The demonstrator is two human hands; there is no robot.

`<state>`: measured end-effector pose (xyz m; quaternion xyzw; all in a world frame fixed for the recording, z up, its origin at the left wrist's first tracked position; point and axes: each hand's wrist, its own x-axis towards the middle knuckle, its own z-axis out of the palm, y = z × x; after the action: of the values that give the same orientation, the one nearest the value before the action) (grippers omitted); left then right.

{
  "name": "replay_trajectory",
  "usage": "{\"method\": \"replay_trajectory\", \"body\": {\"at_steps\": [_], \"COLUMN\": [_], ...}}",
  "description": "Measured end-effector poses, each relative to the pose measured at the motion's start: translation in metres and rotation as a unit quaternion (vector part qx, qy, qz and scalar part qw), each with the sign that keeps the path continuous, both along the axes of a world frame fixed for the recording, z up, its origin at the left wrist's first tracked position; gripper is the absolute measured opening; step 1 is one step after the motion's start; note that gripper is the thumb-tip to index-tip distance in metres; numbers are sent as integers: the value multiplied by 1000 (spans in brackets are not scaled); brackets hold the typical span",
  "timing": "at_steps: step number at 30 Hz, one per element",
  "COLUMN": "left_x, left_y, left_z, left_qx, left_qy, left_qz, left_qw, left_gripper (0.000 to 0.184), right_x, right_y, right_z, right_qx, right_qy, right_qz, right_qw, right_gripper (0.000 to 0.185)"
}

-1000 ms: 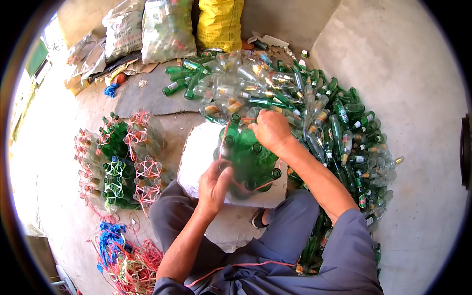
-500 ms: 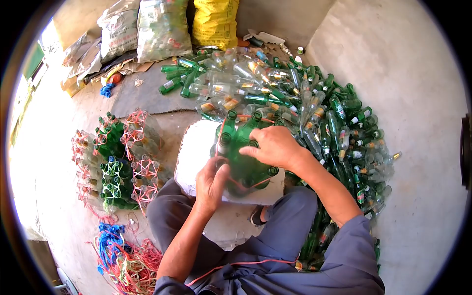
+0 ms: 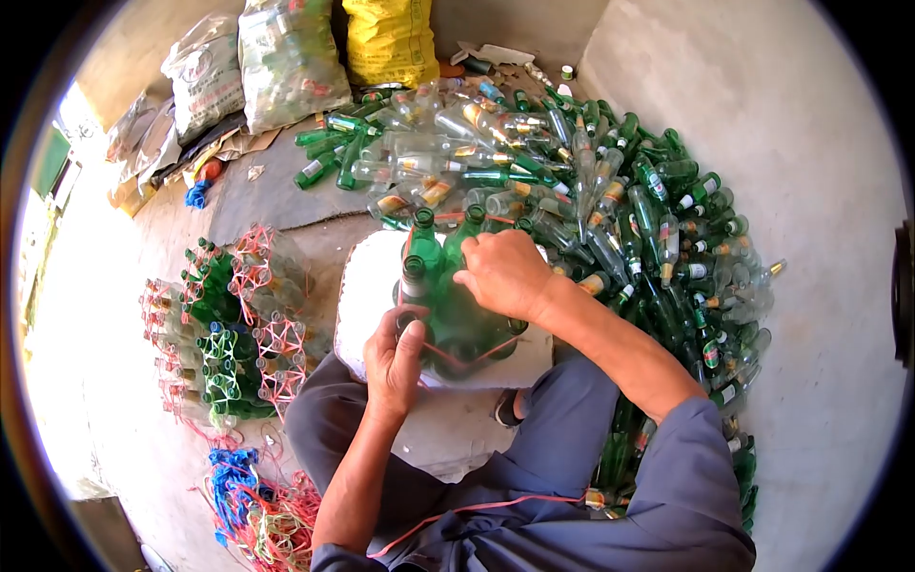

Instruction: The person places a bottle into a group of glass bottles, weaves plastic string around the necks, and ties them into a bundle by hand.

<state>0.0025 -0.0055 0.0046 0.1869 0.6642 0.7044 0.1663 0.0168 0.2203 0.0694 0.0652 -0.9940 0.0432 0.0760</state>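
A bundle of green glass bottles [image 3: 448, 305] stands upright on a white block [image 3: 367, 286] in front of me, with a pink strap [image 3: 467, 366] running around it. At the bundle's near left side, my left hand [image 3: 394, 367] is closed around a bottle, its thumb pointing up. My right hand [image 3: 510, 276] is curled over the bottle necks on the right; its fingertips are hidden, so what they pinch cannot be made out. Two necks stick up behind the hands, and a third stands between them. The lower bottles look blurred.
Loose green and clear bottles [image 3: 658, 238] are heaped behind and to the right. Strapped bottle bundles [image 3: 229, 324] stand at left, with tangled pink and blue straps [image 3: 272, 515] nearer me. Filled sacks [image 3: 291, 67] and a yellow sack [image 3: 391, 43] line the back wall.
My right hand has closed from spread fingers into a curled grip over the necks. My left hand remains on the near left side. The view has shifted slightly.
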Motion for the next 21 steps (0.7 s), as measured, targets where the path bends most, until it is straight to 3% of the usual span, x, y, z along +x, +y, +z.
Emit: {"method": "replay_trajectory", "body": {"at_steps": [7, 21], "left_x": [1, -2], "left_y": [4, 1], "left_z": [-4, -11], "left_qx": [42, 112], "left_qy": [2, -64], "left_qz": [10, 8], "left_qw": [999, 992], "left_gripper": [33, 30], "right_x": [-5, 0], "right_y": [5, 0], "right_z": [5, -18], "right_qx": [87, 109], "right_qy": [-8, 55], "right_qz": [13, -28], "right_qw": [996, 992], "right_gripper": [31, 44]}}
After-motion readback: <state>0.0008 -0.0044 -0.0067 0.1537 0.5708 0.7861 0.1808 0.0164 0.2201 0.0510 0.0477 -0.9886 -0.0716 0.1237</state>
